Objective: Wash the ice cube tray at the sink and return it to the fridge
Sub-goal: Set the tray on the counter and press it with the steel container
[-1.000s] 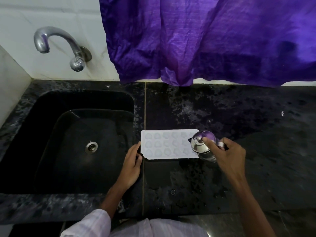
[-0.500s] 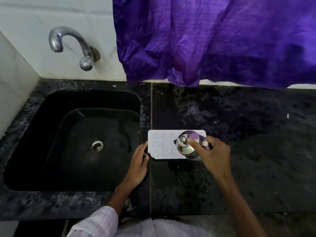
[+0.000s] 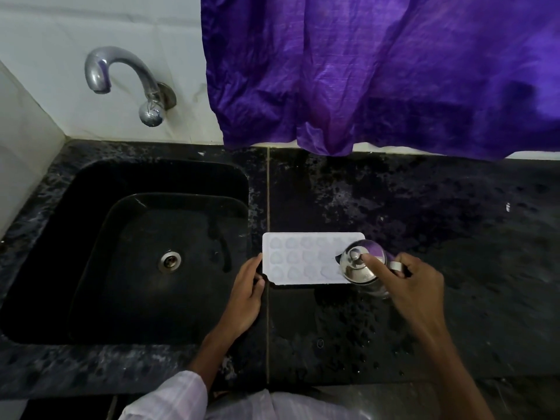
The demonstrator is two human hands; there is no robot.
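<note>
A white ice cube tray (image 3: 303, 259) lies flat on the black counter, just right of the sink (image 3: 127, 253). My left hand (image 3: 247, 291) rests at the tray's left edge, fingers touching its corner. A small steel jug with a lid (image 3: 362, 268) is tilted over the tray's right end. My right hand (image 3: 415, 283) grips its handle, and the forefinger presses on the lid. The jug hides the tray's right end.
A chrome tap (image 3: 121, 77) sticks out of the white wall above the sink's back left. A purple cloth (image 3: 378, 71) hangs over the back of the wet, speckled counter (image 3: 424, 207). The drain (image 3: 170, 261) sits mid-sink.
The jug swung left over the tray's middle, then came back toward its right end. My left hand stays at the tray's left edge.
</note>
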